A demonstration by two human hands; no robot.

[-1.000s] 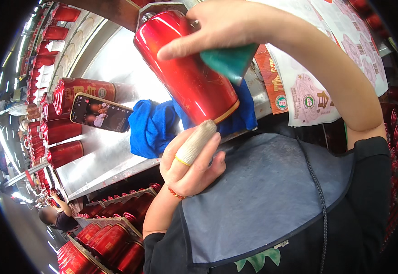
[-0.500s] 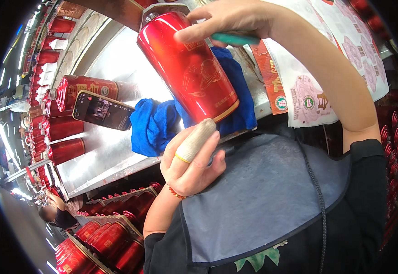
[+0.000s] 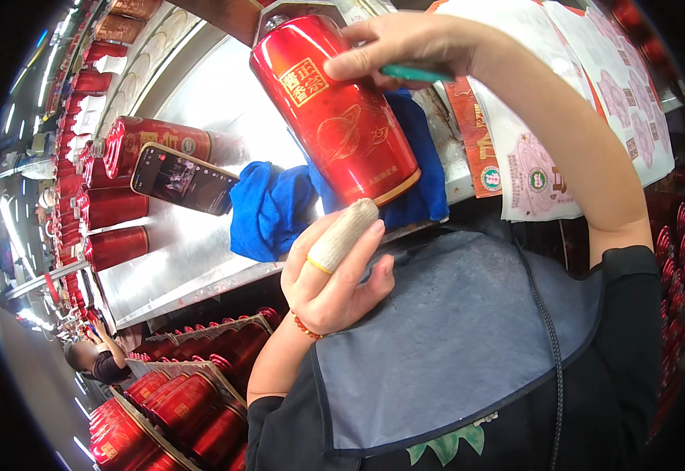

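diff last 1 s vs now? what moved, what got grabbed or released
The right hand has swung the teal scraper from broad face showing to edge-on against the red can. Nothing was picked up or released. Unchanged: the left hand, its finger cot at the can's lower rim, the blue cloth, the phone and the label sheets.

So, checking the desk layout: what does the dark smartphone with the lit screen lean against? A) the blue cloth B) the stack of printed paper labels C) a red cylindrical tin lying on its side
C: the dark smartphone is propped against a red cylindrical tin lying on its side, left of the blue cloth.
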